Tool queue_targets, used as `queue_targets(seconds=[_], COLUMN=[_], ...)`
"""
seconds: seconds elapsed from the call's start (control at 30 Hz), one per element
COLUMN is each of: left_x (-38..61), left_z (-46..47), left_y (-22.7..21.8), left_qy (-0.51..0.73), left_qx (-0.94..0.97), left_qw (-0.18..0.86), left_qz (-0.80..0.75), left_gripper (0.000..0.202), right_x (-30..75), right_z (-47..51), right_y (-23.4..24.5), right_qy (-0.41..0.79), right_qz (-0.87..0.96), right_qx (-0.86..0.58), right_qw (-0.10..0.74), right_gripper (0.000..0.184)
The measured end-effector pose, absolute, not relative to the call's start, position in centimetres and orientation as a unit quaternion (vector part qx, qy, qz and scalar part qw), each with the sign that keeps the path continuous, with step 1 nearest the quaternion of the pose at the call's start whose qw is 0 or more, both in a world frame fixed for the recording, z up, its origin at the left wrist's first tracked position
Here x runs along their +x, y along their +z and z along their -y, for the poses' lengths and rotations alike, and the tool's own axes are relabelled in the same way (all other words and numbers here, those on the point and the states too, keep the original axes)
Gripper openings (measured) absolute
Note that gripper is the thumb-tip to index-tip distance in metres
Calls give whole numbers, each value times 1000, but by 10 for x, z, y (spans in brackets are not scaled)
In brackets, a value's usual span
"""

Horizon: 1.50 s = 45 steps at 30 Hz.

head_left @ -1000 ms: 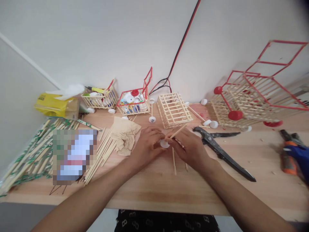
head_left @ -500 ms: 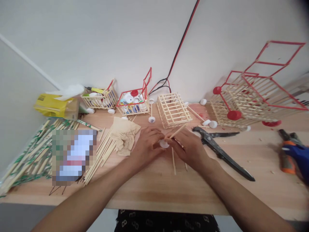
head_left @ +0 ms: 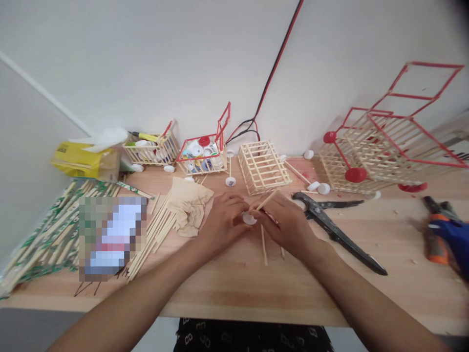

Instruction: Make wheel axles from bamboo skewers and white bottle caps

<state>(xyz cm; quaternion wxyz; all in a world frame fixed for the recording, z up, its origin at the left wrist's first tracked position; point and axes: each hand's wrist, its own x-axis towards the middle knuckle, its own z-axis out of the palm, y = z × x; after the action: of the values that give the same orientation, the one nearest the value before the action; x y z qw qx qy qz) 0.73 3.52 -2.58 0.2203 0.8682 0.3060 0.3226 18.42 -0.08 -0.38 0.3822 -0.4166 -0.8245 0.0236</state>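
My left hand (head_left: 222, 221) pinches a small white bottle cap (head_left: 249, 218) at the middle of the wooden table (head_left: 234, 288). My right hand (head_left: 287, 222) grips a thin wooden stick (head_left: 266, 200) whose lower end meets the cap and whose upper end slants up to the right. Both hands touch each other over the cap. Two loose sticks (head_left: 264, 244) lie on the table just under my right hand.
Black scissors (head_left: 337, 230) lie right of my hand. An unpainted stick cage (head_left: 263, 167) stands behind, with cap-filled stick baskets (head_left: 201, 154) to its left and a red-trimmed stick cart (head_left: 388, 146) to its right. Chopstick packs (head_left: 47, 230), crumpled paper (head_left: 190, 205) and a glue gun (head_left: 445, 232) sit at the sides.
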Motion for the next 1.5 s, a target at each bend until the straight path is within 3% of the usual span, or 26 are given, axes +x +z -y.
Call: queue_targets(seconds=[0.3,0.43,0.5,0.6,0.67,0.83,0.93,1.13,1.3,1.5], left_x=[4,0,-3,-7,-7,5,10,3,-5,-7], left_z=[-35,-37,-41,-46,-47,-35,-27,-31,-37,-39], left_y=[-22,-15,-11,-7,-7,-14,-14,-8,-1,4], left_qy=[286,338,400,480,473,389,381,378,399,447], left_qx=[860,821,768,657,589,432,342,304,475,614], left_qw=[174,218,266,361,469,760,825,839,737,572], left_qz=[-386,-406,-424,-456,-458,-291,-239,-248,-269,-309], left_gripper=[15,54,68,43,21,31,30,28,30,27], right_x=[192,195,196,196,195,186,180,175,178,166], right_z=[2,2,1,0,1,5,5,5,6,8], right_y=[3,3,3,5,6,0,-5,-15,-15,-10], right_qy=[20,75,112,131,95,-41,-96,-65,136,364], right_qz=[788,731,678,639,656,771,803,823,741,733], right_qx=[-451,-496,-514,-514,-509,-397,-363,-355,-482,-456], right_qw=[419,462,513,557,549,496,464,439,448,350], right_gripper=[15,16,15,16,17,31,39,39,14,21])
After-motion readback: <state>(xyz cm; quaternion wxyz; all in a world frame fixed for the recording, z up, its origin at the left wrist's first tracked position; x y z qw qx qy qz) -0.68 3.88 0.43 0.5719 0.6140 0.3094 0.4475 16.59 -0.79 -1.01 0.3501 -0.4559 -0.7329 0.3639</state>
